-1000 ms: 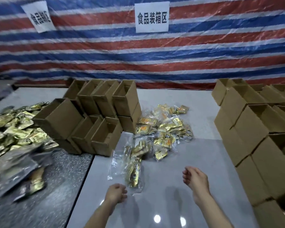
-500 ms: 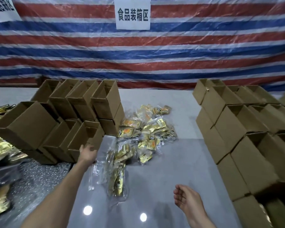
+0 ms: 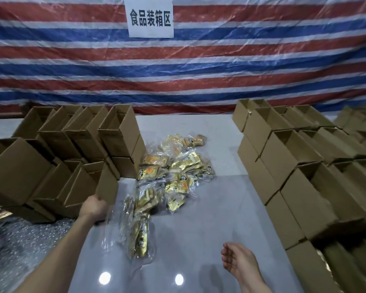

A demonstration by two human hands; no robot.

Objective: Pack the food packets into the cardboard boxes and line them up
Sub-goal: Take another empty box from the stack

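the left hand (image 3: 93, 208) curls its fingers round the near lower corner of the front cardboard box (image 3: 87, 187), whose open mouth tilts up and away; the food packets (image 3: 173, 174) sprawl just right of it, nearer this hand than the right hand (image 3: 239, 263), which rests loose-fingered and empty on the glossy grey table (image 3: 209, 208); box stacks (image 3: 294, 166) stand rightward; a striped tarp (image 3: 199, 70) hangs behind.

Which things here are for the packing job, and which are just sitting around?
For the job: food packets, cardboard box gripped by the left hand, other box stacks.
Just there: striped tarp, paper sign.
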